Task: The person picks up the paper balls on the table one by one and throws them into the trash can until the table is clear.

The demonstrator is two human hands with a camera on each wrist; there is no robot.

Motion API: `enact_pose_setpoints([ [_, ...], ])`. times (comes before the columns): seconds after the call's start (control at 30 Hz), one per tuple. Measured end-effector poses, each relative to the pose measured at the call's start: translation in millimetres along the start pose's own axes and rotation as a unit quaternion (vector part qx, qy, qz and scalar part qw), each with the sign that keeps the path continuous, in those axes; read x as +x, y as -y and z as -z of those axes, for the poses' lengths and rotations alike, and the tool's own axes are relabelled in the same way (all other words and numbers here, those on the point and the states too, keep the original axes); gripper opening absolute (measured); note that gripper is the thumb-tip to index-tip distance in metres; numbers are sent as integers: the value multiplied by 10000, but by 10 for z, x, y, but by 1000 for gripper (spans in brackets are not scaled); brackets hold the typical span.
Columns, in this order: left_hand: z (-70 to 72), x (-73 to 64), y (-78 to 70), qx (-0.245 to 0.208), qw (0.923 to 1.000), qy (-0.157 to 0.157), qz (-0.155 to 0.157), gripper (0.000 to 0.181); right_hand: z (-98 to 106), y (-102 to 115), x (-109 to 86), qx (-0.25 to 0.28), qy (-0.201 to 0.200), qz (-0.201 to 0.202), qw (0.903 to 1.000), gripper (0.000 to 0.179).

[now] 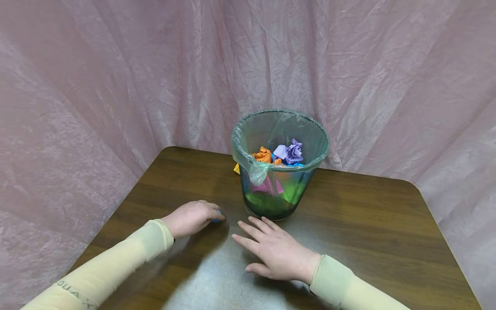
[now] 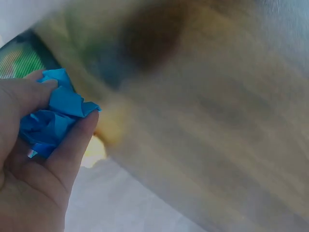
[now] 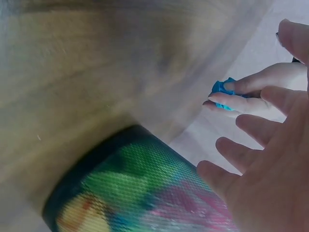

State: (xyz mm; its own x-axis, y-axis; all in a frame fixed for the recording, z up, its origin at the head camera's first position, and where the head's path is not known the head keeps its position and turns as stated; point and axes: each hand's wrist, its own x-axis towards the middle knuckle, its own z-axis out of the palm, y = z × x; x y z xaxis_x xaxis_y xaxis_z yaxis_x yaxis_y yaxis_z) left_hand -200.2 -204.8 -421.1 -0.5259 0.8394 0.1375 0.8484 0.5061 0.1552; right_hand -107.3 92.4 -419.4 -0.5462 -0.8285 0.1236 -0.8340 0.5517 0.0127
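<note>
My left hand (image 1: 193, 218) grips a crumpled ball of blue paper (image 2: 60, 108) between thumb and fingers, in front of the bin and to its left. In the head view most of that ball is hidden behind the fingers. My right hand (image 1: 277, 249) is spread over the table just in front of the bin, fingers straight and holding nothing. The mesh wastebasket (image 1: 279, 211), lined with a thin green bag (image 1: 242, 148), stands upright beyond both hands. Inside lie crumpled papers, among them an orange one (image 1: 262, 155) and a purple one (image 1: 294, 151).
A bit of yellow paper (image 1: 237, 168) shows at the wastebasket's left side. The brown wooden table (image 1: 372, 224) has rounded far corners. Pink curtains (image 1: 193, 77) hang close behind it and along both sides.
</note>
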Motion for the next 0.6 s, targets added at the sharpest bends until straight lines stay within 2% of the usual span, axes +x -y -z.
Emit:
enact_pose_setpoints([
  [0.3,442,-31,111,-12,9992,-188,353,32,411,45,4,-147,-117,236,9995,75],
  [0.6,1078,54,76,-20,9977,-355,577,32,1048,47,24,-281,-469,526,9971,76],
])
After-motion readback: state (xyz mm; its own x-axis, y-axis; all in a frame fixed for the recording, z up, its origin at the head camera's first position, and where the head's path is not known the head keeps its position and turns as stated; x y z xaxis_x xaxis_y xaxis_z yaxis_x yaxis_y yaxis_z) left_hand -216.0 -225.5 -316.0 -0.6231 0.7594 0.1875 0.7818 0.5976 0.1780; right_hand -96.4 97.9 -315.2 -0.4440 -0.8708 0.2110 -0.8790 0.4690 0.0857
